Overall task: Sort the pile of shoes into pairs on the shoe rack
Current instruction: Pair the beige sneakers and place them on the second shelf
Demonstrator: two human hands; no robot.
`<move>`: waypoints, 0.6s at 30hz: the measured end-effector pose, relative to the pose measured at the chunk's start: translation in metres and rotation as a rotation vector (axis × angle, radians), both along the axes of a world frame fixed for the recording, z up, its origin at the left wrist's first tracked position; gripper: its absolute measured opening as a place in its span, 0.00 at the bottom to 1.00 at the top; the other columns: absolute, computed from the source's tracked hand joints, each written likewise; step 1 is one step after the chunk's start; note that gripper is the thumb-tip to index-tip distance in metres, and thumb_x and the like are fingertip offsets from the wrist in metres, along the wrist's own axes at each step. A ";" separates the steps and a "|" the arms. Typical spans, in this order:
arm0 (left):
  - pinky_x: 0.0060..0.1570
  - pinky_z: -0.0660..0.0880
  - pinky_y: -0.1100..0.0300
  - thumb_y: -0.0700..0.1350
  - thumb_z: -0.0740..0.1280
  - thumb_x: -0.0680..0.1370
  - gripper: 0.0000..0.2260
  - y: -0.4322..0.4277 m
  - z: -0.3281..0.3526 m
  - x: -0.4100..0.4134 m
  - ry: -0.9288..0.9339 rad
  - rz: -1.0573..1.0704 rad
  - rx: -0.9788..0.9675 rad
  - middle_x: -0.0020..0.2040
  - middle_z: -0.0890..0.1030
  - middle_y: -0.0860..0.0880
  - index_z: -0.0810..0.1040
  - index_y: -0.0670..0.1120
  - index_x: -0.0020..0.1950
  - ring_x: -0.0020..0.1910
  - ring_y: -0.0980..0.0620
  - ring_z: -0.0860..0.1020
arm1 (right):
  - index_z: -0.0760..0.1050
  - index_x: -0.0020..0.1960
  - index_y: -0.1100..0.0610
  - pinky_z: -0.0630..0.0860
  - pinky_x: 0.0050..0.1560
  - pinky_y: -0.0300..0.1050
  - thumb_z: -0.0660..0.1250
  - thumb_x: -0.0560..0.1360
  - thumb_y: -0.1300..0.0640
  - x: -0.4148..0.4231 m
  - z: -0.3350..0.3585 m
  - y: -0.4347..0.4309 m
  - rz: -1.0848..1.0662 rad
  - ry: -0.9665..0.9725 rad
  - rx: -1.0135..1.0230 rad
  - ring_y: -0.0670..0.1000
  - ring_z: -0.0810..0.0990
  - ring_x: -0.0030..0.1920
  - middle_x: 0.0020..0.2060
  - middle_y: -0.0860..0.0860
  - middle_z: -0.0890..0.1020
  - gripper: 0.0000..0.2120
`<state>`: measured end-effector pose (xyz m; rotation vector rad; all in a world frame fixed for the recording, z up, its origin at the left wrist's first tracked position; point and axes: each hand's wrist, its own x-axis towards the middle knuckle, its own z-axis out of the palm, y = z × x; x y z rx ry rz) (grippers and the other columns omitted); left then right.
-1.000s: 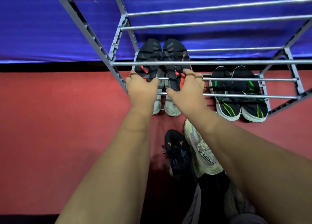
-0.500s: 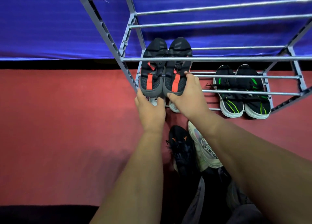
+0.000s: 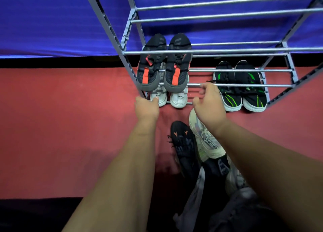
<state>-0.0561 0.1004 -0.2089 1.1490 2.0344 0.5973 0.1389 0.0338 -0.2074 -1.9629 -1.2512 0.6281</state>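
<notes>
Both hands empty: left hand (image 3: pixel 147 107) loosely curled, right hand (image 3: pixel 208 102) open; at its 11 o'clock, the black-and-red pair (image 3: pixel 163 65) overhangs the shoe rack (image 3: pixel 227 49) rail and might tip if bumped

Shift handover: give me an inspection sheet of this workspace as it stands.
Surface: red floor, bare left of the rack.
Job's things: shoe rack holds black-and-red pair, white pair beneath it, black-and-green pair at right.
Clutter: unsorted pile on floor, including black shoe and white shoe.
Grippers: left hand and right hand both empty, fingers loosely curled, near the rack front.
Cables: nothing seen.
Surroundings: blue sheet behind the rack.
</notes>
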 end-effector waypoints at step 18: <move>0.65 0.79 0.45 0.49 0.71 0.83 0.19 -0.137 -0.086 0.026 -0.174 -0.297 -0.639 0.67 0.82 0.44 0.78 0.44 0.71 0.66 0.40 0.81 | 0.56 0.82 0.56 0.70 0.72 0.55 0.79 0.69 0.37 0.030 -0.042 -0.107 0.315 -0.300 -0.743 0.62 0.71 0.73 0.72 0.58 0.74 0.53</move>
